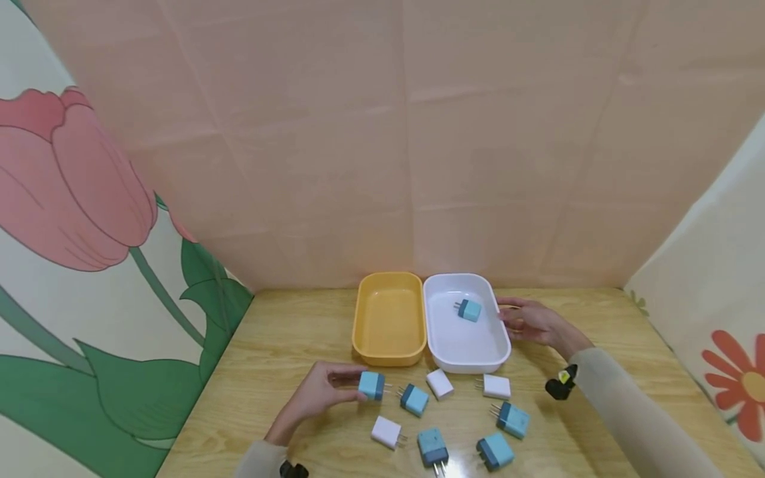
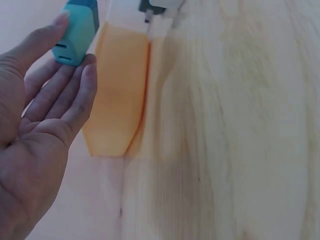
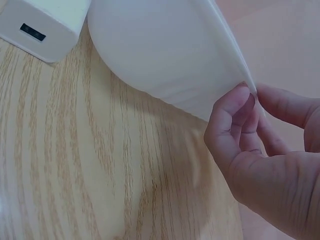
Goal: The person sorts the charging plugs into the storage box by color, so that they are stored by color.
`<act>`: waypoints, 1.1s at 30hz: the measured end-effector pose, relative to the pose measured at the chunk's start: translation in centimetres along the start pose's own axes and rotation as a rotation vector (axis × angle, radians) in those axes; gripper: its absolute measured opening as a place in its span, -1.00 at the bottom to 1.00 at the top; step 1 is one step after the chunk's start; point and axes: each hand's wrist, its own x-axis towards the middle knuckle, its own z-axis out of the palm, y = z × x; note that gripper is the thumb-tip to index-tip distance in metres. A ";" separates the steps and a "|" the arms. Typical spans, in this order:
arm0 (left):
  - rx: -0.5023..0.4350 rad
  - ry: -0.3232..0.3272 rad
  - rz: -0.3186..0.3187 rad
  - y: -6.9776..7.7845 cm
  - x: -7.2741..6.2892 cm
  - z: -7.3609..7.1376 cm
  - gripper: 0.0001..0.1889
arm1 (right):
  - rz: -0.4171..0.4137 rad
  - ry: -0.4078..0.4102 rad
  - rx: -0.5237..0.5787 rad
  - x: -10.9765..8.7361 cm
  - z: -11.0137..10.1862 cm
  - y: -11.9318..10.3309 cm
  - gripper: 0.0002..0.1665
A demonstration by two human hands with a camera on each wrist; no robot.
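My left hand (image 1: 318, 396) pinches a two-tone blue USB wall charger (image 1: 368, 385) between thumb and fingers, over the table in front of the yellow tray. Two port slots of this charger (image 2: 75, 37) show in the left wrist view; its prongs point right in the head view. On the other side, my right hand (image 1: 532, 320) grips the right rim of a white tray (image 1: 469, 355), thumb and fingertips meeting on the rim in the right wrist view. One blue charger (image 1: 471, 311) lies inside the white tray.
A yellow tray (image 1: 390, 359) stands left of the white one, against it. Several blue chargers (image 1: 414, 399) and three white chargers (image 1: 387, 432) lie scattered on the wooden table (image 1: 287, 325) before the trays. A pinkish-tan sheet (image 1: 358, 146) rises behind.
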 end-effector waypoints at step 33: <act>0.008 -0.013 0.054 2.2 2.7 1.8 -0.47 | -0.023 -0.023 0.046 0.4 -0.4 0.8 -0.28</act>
